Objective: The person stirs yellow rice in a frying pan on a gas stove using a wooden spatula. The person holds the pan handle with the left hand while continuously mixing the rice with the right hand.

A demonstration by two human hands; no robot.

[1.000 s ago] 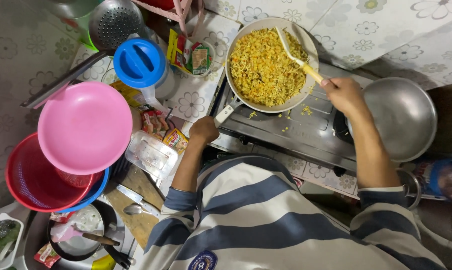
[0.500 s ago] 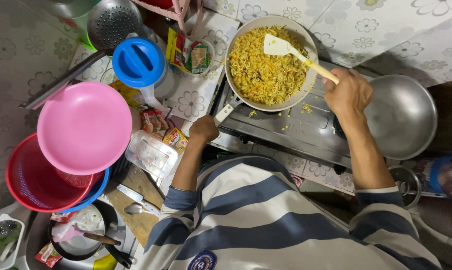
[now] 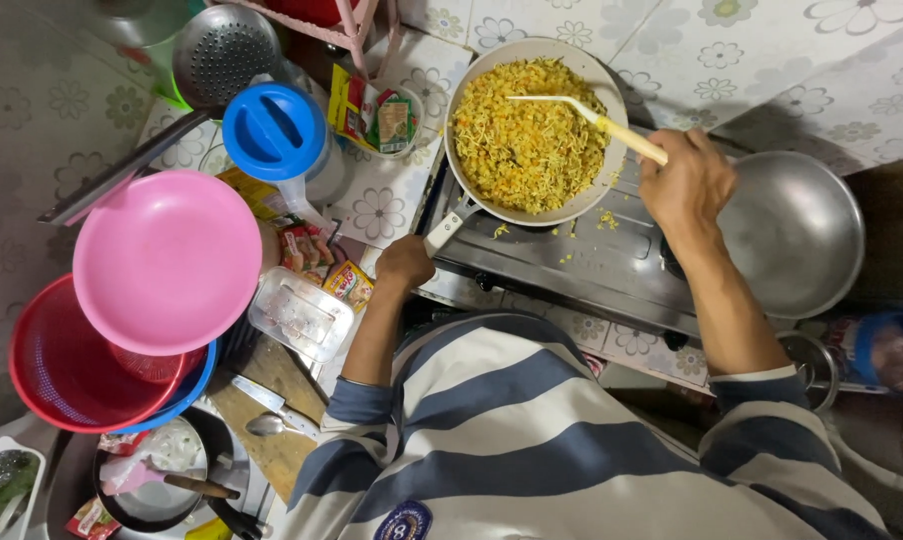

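Yellow noodles (image 3: 527, 135), flecked with orange and green, are heaped in a round pale pan (image 3: 612, 175) on the steel stove (image 3: 582, 265). The pan's handle is clasped by the left hand (image 3: 405, 265); a pale-bladed, wooden-handled spatula (image 3: 582, 112) is gripped by the right hand (image 3: 687, 185). A dull metal wok (image 3: 797, 235) sits just beside.

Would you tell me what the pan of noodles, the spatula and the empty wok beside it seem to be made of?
The pan looks like metal with a pale, matte coating; its rim is light grey. The spatula has a cream, slightly translucent blade and yellowish handle, probably plastic, though wood is possible. The empty wok appears to be bare metal, likely aluminium or steel, given its dull silver sheen.
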